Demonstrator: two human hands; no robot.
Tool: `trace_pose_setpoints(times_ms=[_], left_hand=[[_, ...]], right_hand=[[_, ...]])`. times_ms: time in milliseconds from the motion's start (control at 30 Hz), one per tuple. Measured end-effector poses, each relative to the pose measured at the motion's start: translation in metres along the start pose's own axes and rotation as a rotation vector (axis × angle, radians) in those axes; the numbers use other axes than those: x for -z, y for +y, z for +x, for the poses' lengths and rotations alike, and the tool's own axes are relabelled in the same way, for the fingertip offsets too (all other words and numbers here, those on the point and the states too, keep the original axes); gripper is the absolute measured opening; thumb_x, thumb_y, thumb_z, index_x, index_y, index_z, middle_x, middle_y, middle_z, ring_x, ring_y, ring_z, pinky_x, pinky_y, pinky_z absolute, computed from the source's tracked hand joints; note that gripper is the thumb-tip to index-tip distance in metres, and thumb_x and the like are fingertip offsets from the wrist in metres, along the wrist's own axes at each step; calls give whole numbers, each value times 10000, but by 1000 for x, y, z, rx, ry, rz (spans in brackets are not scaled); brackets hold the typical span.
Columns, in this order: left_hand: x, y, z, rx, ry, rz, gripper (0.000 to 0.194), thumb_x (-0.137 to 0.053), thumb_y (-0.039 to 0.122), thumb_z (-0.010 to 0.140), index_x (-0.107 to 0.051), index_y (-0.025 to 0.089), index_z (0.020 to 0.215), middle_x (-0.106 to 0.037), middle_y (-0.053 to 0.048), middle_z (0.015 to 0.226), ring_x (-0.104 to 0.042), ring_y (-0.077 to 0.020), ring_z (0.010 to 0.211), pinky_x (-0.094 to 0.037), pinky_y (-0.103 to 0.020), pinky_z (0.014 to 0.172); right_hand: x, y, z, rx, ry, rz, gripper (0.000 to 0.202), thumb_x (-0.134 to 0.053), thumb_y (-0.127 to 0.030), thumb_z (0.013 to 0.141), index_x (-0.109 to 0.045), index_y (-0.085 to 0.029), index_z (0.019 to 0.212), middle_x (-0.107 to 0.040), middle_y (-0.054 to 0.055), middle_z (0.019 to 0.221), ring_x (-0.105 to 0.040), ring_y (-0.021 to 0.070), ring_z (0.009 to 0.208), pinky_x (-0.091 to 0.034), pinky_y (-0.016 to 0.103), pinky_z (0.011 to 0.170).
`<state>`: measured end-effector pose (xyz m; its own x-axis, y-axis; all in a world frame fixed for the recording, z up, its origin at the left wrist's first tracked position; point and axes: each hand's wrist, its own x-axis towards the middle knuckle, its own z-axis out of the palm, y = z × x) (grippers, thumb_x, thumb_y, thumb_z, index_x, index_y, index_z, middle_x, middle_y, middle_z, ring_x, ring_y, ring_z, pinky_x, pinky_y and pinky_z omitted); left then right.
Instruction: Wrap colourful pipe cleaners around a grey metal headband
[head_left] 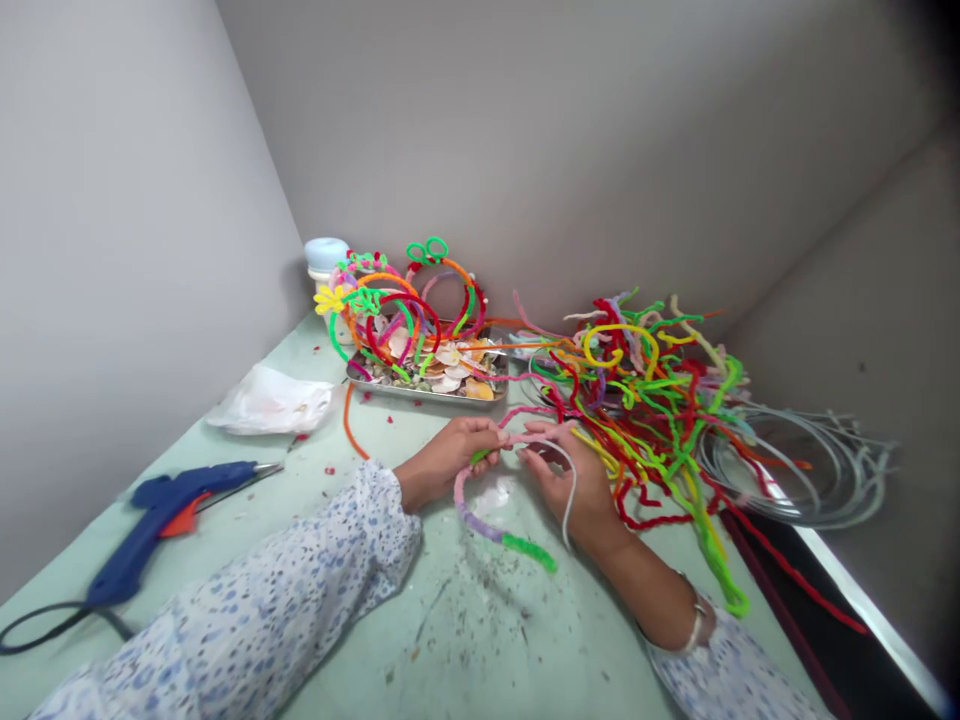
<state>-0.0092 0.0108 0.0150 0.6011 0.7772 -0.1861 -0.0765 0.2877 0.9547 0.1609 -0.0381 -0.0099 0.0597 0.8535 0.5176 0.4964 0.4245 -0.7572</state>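
Behind a pale green table [480, 650], plain grey walls [540, 150] were seen. A partly wrapped band [484, 528] was pinched by the fingers of the left hand [456, 455], its green end curved over the table. The right hand [577, 490] was loosely bent at a pink pipe cleaner [551, 432]; whether its fingers were closed on it could not be told.

You're in a craft workshop: your spotty table [360, 660] has a glue gun [150, 525] by its left edge, a tray [427, 397] of shells [448, 380] near the far edge and fuzzy wires [679, 410] by the right.
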Motion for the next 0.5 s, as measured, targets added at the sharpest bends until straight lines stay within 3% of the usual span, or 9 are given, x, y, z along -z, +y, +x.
trace_pose_setpoints(times_ms=[167, 500], left_hand=[[-2, -4, 0, -124, 59, 73, 233, -606, 347, 751, -520, 138, 695, -498, 35, 554, -380, -43, 440, -259, -183, 440], [-4, -5, 0, -153, 56, 44, 300, -551, 451, 796, -542, 151, 805, -519, 23, 625, -462, -65, 491, -347, -193, 484]], right_hand=[[2, -1, -1, -117, -30, 96, 254, -595, -320, 804, -593, -203, 1030, -658, 61, 939, -635, 192, 834, -527, 308, 708], [4, -5, -1, 13, 15, -12, 117, -581, -256, 825, -649, -206, 906, -660, 42, 834, -625, 178, 760, -496, 298, 664]])
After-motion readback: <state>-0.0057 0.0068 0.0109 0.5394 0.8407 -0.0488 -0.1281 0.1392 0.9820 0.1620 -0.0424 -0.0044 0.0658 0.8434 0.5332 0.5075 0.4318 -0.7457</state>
